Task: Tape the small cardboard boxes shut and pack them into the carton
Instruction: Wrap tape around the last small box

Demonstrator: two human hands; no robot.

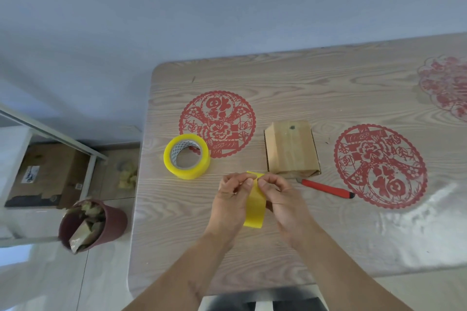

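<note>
A small cardboard box (292,150) lies on the wooden table (328,83), flaps closed, just beyond my hands. A roll of yellow tape (187,156) stands to its left. Between my hands hangs a cut strip of yellow tape (255,207). My left hand (231,199) and my right hand (280,197) both pinch the strip's top end, close together in front of the box. A brown carton (48,174) sits on the floor at the far left, beside a white shelf.
A red-handled utility knife (326,188) lies on the table right of my hands. Red paper-cut decals (217,124) mark the tabletop. On the floor left of the table stands a dark red bin (93,225) full of scraps.
</note>
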